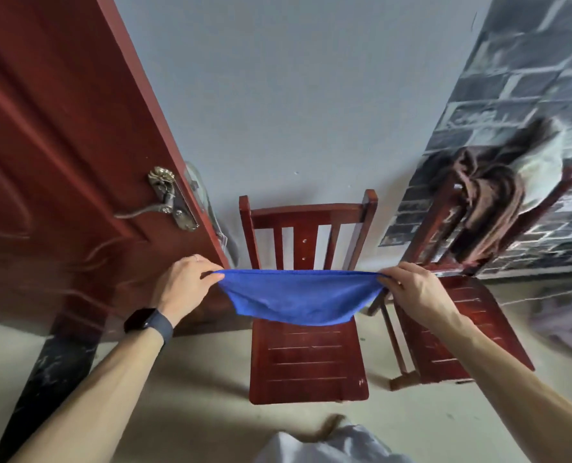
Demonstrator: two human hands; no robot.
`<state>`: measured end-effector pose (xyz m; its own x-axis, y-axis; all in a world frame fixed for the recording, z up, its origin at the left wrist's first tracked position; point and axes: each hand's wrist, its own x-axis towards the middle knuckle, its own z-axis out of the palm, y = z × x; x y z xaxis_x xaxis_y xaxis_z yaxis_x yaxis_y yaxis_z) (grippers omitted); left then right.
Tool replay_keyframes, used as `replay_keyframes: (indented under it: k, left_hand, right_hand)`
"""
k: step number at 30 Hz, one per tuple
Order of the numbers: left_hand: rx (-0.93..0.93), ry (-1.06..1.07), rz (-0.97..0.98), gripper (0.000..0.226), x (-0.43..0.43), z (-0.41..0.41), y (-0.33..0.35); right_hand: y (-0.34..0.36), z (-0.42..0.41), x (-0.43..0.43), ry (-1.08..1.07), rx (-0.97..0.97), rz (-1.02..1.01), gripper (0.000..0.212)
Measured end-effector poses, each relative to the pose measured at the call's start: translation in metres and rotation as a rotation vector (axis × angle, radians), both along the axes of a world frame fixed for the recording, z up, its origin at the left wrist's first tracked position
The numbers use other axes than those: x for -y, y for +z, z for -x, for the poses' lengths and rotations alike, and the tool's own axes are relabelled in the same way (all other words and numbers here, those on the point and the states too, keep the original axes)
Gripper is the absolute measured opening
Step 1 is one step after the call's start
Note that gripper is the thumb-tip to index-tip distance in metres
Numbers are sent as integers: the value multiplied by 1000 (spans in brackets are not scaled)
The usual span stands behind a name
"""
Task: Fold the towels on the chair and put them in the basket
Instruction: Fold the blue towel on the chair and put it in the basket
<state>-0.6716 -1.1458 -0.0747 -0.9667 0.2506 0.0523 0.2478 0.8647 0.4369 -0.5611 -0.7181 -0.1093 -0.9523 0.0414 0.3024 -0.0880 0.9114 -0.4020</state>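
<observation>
A blue towel (299, 295) hangs stretched in the air above a red wooden chair (308, 359). My left hand (184, 285) pinches its left top corner and my right hand (411, 289) pinches its right top corner. The cloth sags in a curve between them, its lower edge just over the back of the seat. A second red chair (455, 329) stands to the right, with brown and pale towels (492, 202) draped over its backrest. No basket is in view.
A red door (60, 162) with a brass handle (171, 202) stands open at the left, close to my left hand. A grey wall is behind the chairs and brick-pattern wallpaper at the right. A pale cloth (328, 442) shows at the bottom edge.
</observation>
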Motion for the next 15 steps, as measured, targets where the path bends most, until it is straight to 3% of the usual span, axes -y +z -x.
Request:
replay_keyframes:
  k: [6,15]
  left_hand:
    - [-60,-49,129,16,4,6,3]
    - [-24,-54,287,23,6,3,1]
  right_hand:
    - [14,7,-4,63,-80,-93,6]
    - [-6,0,-12,49,-8,-176,40]
